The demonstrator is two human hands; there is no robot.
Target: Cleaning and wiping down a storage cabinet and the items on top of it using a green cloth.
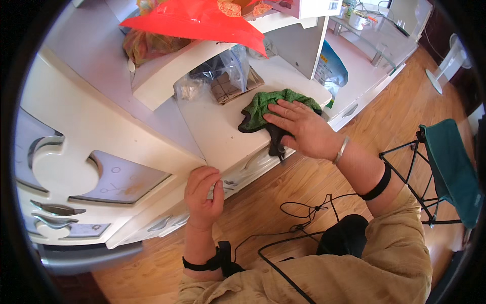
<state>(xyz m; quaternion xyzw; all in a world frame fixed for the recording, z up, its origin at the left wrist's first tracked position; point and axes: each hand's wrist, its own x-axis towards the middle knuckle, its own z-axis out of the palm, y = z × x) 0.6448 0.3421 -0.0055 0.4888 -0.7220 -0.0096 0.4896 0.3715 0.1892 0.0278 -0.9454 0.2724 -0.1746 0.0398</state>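
Observation:
Under my right hand [300, 129] lies a crumpled green cloth with black edging [262, 102], pressed flat-palmed onto the white cabinet shelf [216, 133] near its front edge. Part of the cloth hangs over that edge. My left hand [205, 193] rests with curled fingers against the corner where the upright side panel meets the shelf; no object shows in it. Behind the cloth on the shelf sit a brown patterned package [228, 89] and clear plastic bags [233, 66].
A red plastic bag [197, 21] overhangs the shelf above. At right stand a blue packet [330, 70], a glass-topped shelf [364, 38] and a green folding stool [452, 171]. Black cables [303, 224] trail on the wooden floor near me. Drawer handles [161, 223] project at the cabinet front.

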